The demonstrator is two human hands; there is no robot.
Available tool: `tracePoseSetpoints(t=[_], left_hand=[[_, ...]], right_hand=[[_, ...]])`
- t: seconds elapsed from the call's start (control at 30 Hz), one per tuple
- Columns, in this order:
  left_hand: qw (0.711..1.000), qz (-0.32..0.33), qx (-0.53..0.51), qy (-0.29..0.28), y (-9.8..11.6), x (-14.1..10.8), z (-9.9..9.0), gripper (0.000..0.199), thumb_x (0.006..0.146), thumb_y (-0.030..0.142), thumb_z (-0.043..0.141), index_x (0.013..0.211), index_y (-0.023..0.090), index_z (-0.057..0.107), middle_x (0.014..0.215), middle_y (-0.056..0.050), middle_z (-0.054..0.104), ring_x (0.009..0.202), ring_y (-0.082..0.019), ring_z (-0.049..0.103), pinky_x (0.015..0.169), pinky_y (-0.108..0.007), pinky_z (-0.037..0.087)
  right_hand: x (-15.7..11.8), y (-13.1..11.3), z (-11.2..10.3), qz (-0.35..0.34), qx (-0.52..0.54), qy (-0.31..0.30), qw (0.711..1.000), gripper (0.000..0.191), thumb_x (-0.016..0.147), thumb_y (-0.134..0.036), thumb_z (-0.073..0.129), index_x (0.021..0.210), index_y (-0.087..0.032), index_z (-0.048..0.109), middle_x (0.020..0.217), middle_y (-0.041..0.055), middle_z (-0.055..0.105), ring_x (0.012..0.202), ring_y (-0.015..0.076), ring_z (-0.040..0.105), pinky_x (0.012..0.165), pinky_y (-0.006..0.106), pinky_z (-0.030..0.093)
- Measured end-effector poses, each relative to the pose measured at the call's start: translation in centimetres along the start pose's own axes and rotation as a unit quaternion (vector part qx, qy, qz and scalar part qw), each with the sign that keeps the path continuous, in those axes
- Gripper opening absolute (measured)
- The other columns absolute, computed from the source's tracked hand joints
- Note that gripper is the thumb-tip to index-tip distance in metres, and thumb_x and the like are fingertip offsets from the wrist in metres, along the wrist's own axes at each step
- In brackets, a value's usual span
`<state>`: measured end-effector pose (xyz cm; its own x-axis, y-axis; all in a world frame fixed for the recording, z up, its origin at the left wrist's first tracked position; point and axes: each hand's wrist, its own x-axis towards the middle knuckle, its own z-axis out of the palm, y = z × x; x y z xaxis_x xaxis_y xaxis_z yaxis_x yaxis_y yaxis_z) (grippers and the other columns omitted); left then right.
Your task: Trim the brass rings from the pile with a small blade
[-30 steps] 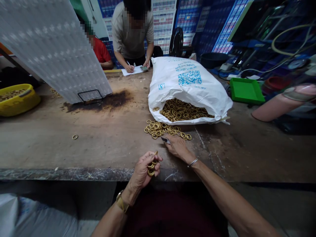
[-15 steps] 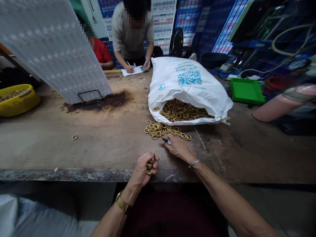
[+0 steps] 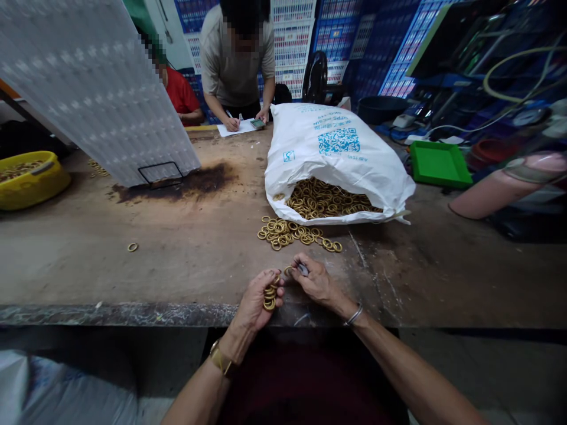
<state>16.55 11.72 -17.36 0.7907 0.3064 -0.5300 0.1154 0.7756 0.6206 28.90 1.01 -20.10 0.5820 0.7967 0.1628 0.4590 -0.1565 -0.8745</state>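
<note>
My left hand [image 3: 259, 298], with a gold-coloured watch on its wrist, is closed around several brass-coloured rings [image 3: 269, 298]. Close beside it, my right hand [image 3: 316, 283] pinches a single ring [image 3: 288, 270] between thumb and finger. The same hand also holds a small grey tool [image 3: 303, 270], mostly covered by the fingers; its kind is unclear, though it looks like a small blade or snips. Ahead of both hands lies a loose pile of rings [image 3: 283, 231], spread before the mouth of a white sack [image 3: 301, 141] that is full of more rings [image 3: 328, 198].
One ring [image 3: 133, 247] lies alone on the wooden table [image 3: 186, 260]. At left are a yellow basin [image 3: 35, 192] and a tall leaning ribbed white panel [image 3: 110, 88]. A green tray [image 3: 440, 164] and pink bottle [image 3: 500, 186] stand right. Opposite, a person [image 3: 239, 65] writes on paper.
My right hand has drawn back from the pile toward my left hand, now with a ring between its fingertips. The left hand keeps its rings and has barely moved.
</note>
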Motion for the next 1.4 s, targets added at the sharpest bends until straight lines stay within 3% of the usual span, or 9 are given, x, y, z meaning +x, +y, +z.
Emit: tracePoseSetpoints(t=[0.23,0.37,0.5,0.67,0.93,1.17,1.4], left_hand=[[0.993,0.048,0.103,0.012,-1.1,0.1,0.1,0.041,0.069,0.040,0.066,0.095,0.015,0.047,0.071,-0.001,0.056,0.049,-0.007,0.050,0.036,-0.015,0.037],[0.992,0.060,0.109,0.020,-1.3,0.2,0.5,0.042,0.068,0.045,0.065,0.091,0.015,0.047,0.065,0.001,0.053,0.046,-0.005,0.046,0.036,-0.013,0.034],[0.985,0.084,0.148,0.038,-1.4,0.0,0.7,0.041,0.069,0.047,0.064,0.089,0.014,0.049,0.064,0.002,0.053,0.045,-0.005,0.045,0.037,-0.013,0.033],[0.975,0.111,0.192,0.031,-1.6,-0.3,0.9,0.038,0.072,0.047,0.061,0.085,0.013,0.051,0.068,0.000,0.053,0.047,-0.004,0.045,0.038,-0.014,0.034],[0.982,0.034,0.186,-0.003,-1.3,-0.2,0.6,0.040,0.071,0.047,0.061,0.093,0.015,0.050,0.063,0.002,0.051,0.043,-0.004,0.043,0.038,-0.014,0.034],[0.986,0.052,0.156,-0.029,-1.7,-0.3,0.8,0.032,0.075,0.043,0.060,0.087,0.016,0.048,0.063,0.003,0.051,0.044,-0.004,0.043,0.039,-0.014,0.034],[0.990,0.050,0.128,-0.042,-1.8,-0.5,1.0,0.032,0.076,0.043,0.060,0.083,0.015,0.046,0.064,0.002,0.051,0.044,-0.004,0.043,0.040,-0.014,0.033]], right_hand=[[-0.4,-0.7,0.3,-0.014,-0.028,0.005,0.999,0.018,0.083,-0.035,0.045,0.080,-0.017,0.048,0.061,-0.0025,0.043,0.053,0.0105,0.039,0.052,0.021,0.029],[-0.4,-1.2,0.4,0.001,0.014,0.001,1.000,0.019,0.082,-0.035,0.045,0.079,-0.017,0.049,0.062,-0.0021,0.045,0.055,0.0104,0.040,0.053,0.020,0.031],[-0.2,-1.0,0.7,0.075,0.079,-0.004,0.994,0.024,0.080,-0.039,0.046,0.074,-0.016,0.049,0.062,-0.0015,0.047,0.056,0.0103,0.043,0.053,0.019,0.034],[-0.2,-1.1,0.9,0.188,0.200,-0.071,0.959,0.037,0.078,-0.051,0.045,0.081,-0.015,0.050,0.058,-0.0012,0.050,0.041,0.0085,0.038,0.039,0.018,0.030],[-0.2,-0.4,1.2,0.127,0.127,-0.005,0.984,0.025,0.074,-0.039,0.052,0.074,-0.014,0.055,0.061,-0.0008,0.051,0.055,0.0102,0.044,0.051,0.020,0.035],[-0.3,-1.1,0.5,0.179,0.218,-0.017,0.959,0.032,0.071,-0.044,0.055,0.077,-0.013,0.053,0.058,-0.0008,0.051,0.046,0.0081,0.039,0.043,0.018,0.031],[-0.3,-0.8,0.2,0.186,0.251,-0.027,0.949,0.030,0.071,-0.044,0.054,0.073,-0.013,0.053,0.058,-0.0004,0.051,0.042,0.0072,0.037,0.039,0.018,0.028]])
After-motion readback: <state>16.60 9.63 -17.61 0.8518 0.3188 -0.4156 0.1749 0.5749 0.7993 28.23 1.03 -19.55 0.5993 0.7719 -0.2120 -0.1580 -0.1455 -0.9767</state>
